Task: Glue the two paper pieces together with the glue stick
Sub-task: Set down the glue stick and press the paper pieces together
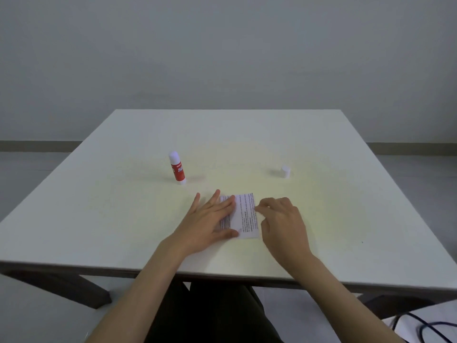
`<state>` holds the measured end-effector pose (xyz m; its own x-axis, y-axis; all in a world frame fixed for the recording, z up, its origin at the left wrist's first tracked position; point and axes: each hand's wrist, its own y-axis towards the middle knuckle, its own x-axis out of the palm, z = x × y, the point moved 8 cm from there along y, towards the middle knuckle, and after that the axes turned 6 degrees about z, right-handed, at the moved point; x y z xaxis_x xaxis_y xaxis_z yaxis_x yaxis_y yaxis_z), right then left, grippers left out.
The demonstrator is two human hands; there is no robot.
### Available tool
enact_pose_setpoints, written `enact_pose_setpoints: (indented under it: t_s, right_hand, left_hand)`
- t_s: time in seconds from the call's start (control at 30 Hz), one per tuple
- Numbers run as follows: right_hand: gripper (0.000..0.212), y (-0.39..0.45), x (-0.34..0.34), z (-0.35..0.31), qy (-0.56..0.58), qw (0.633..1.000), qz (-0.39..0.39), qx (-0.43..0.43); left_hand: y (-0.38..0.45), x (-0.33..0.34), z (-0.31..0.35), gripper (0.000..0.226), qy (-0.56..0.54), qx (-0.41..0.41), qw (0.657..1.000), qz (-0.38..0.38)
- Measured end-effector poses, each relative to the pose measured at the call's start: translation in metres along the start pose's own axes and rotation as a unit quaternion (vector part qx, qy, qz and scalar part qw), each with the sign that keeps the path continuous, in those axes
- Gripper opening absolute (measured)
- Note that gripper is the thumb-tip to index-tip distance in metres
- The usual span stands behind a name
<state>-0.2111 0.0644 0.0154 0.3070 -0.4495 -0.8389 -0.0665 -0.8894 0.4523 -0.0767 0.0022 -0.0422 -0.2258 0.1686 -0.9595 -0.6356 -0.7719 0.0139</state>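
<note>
Currently left hand lies flat, fingers spread, pinning the printed paper pieces mid-bench, long axis running away from the person, right hand loosely curled, fingertips touching their right edge; uncapped glue stick stands far-left, nearer left hand.

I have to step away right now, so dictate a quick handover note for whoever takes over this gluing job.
Left hand: flat, pressing the printed white paper pieces on the white table.
Right hand: fingertips at the papers' right edge, holding nothing.
Red and white glue stick: upright, uncapped, behind the left hand. Its small white cap stands far right.
Done: pieces overlapped, being pressed.
Left: check the bond, recap the stick.
</note>
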Motion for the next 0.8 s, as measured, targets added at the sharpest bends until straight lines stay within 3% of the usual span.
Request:
enact_pose_setpoints:
  t_s: [0.07,0.17,0.37,0.5,0.8]
  right_hand:
    - [0.040,-0.010,-0.006,-0.019,-0.040,0.996,0.039,-0.065]
    - [0.043,-0.025,0.000,-0.035,-0.093,0.990,0.022,-0.099]
    - [0.032,-0.023,0.017,-0.031,-0.154,0.986,-0.045,-0.042]
    - [0.034,0.002,0.040,-0.019,-0.145,0.982,-0.118,-0.022]
    - [0.047,0.015,0.046,-0.014,-0.137,0.981,-0.131,-0.041]
  left_hand:
    - [-0.003,-0.001,-0.007,0.078,-0.003,-0.002,1.000,-0.002]
    - [-0.005,-0.001,-0.010,0.078,-0.012,-0.005,1.000,-0.006]
    - [-0.006,0.000,-0.010,0.078,-0.047,-0.010,0.999,-0.006]
    - [-0.007,0.000,-0.010,0.076,-0.049,-0.007,0.999,-0.006]
    - [-0.007,0.000,-0.014,0.082,0.029,-0.026,0.999,-0.016]
